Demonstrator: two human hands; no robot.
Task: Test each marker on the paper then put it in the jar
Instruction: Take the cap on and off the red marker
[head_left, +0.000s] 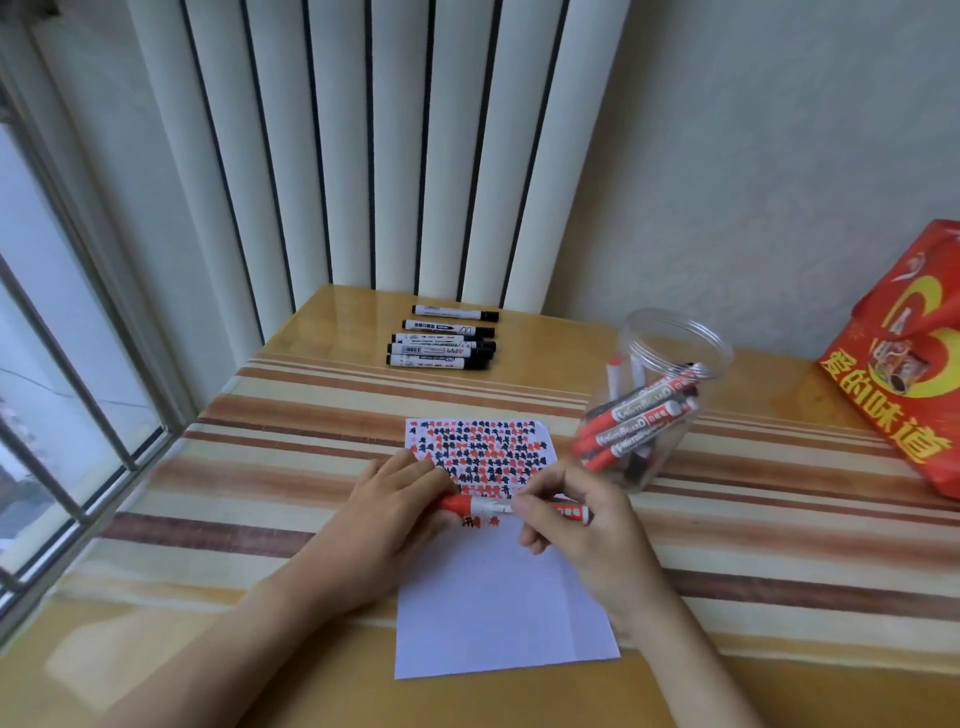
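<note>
The striped worktop (727, 545) carries a sheet of paper (498, 613) covered on its far half with red and black marks. Right of it stands a clear jar (670, 343) holding markers. Over the paper, the left hand (395, 499) and right hand (576, 514) both grip a red marker (478, 505) lying level, fingers curled round its ends.

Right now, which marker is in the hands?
The red marker, held level over the paper by both hands. The other red ones sit in the jar; the black markers lie by the wall.
</note>
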